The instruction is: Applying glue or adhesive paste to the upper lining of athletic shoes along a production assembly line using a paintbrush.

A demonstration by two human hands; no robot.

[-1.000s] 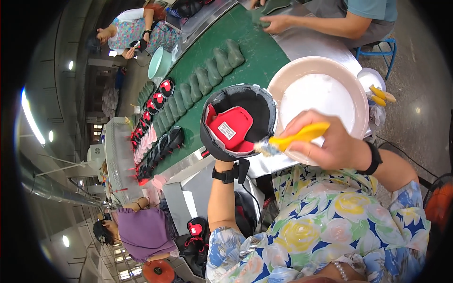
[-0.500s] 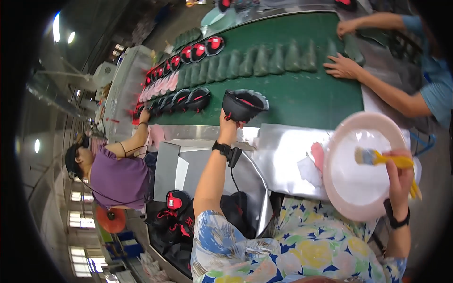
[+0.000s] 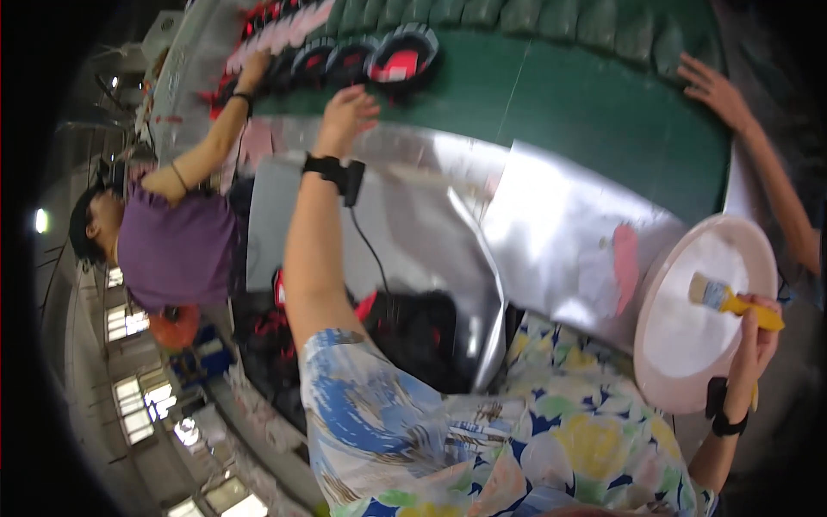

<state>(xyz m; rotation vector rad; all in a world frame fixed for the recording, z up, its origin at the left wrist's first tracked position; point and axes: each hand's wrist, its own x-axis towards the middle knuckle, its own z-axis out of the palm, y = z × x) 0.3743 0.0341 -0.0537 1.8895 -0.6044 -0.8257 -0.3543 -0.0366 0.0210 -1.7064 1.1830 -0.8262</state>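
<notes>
My left hand (image 3: 348, 119) is held out over the near edge of the green work surface (image 3: 551, 116), its fingers loosely apart with nothing in them. Just beyond the fingertips lies a black shoe upper (image 3: 403, 62) with a red patch inside, at the right end of a row of similar uppers (image 3: 349, 60). On the right, my right hand (image 3: 754, 332) grips a paintbrush (image 3: 728, 302) by its yellow handle. The pale bristles hang over a pale pink basin (image 3: 650, 345) with white contents.
Dark green shoe lasts (image 3: 534, 21) line the far side. One co-worker in purple (image 3: 177, 241) reaches to the row at left; another's hand (image 3: 715, 90) touches the lasts at right. A pink insole-shaped piece (image 3: 624, 267) lies on the metal sheet (image 3: 534, 207). Black uppers (image 3: 413, 336) sit in a bin below my left arm.
The black shoe upper has left my left hand and now rests at the row's right end. That hand has moved left. The view has shifted; the brush stays in my right hand.
</notes>
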